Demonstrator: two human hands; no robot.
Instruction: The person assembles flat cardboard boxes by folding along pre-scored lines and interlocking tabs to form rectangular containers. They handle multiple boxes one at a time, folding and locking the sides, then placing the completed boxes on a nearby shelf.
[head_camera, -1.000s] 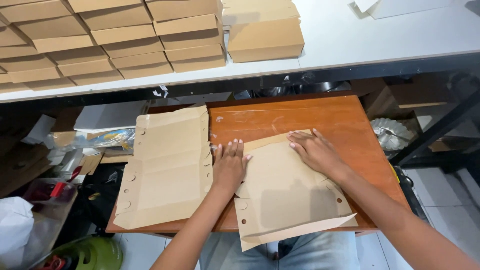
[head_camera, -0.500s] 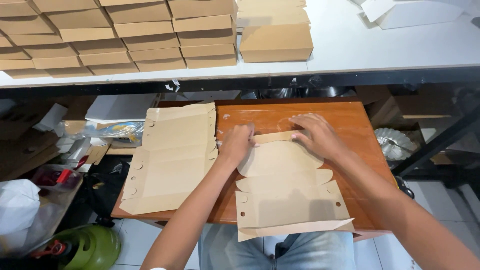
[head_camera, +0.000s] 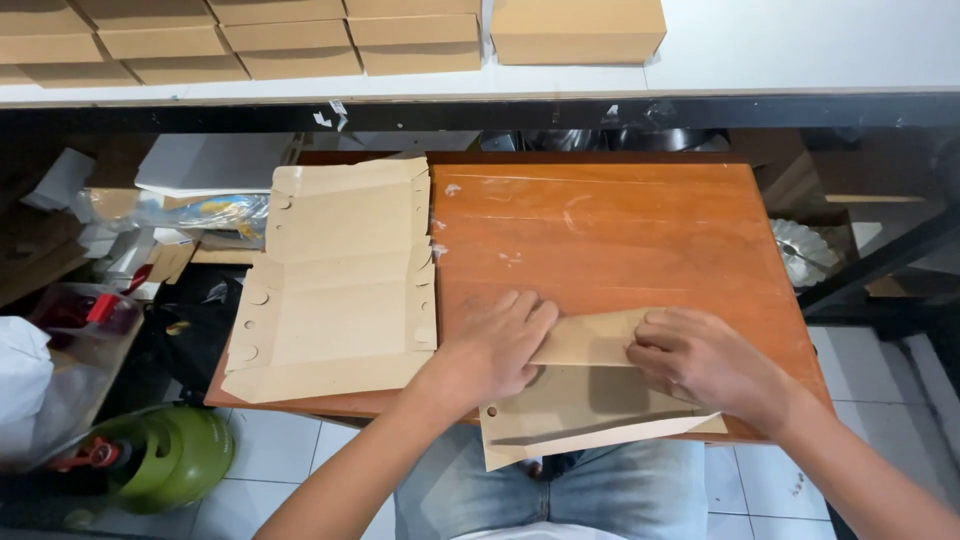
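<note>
Head view looks straight down on a small wooden table (head_camera: 620, 240), where both hands work one flat die-cut kraft box blank (head_camera: 590, 410) lying at the near edge, its near flap hanging past the table rim over the person's lap. The left hand (head_camera: 495, 350) lies palm down with fingers spread flat on the blank's left part, pressing rather than clasping. The right hand (head_camera: 700, 360) has its fingers curled over the folded far panel, pinning it down along the crease; nothing is lifted clear of the table. To the left, a stack of unfolded blanks (head_camera: 340, 275) rests on the table's left edge, apart from the hands. Far off, finished brown boxes (head_camera: 300, 40) sit in rows on a white counter (head_camera: 800, 45). A green gas cylinder (head_camera: 165, 455) stands on the floor at near left. To crease well, I judge that the pressing hand should stay on the score line while the other runs outward along it, keeping the panel edges square so that the fold stays straight.
</note>
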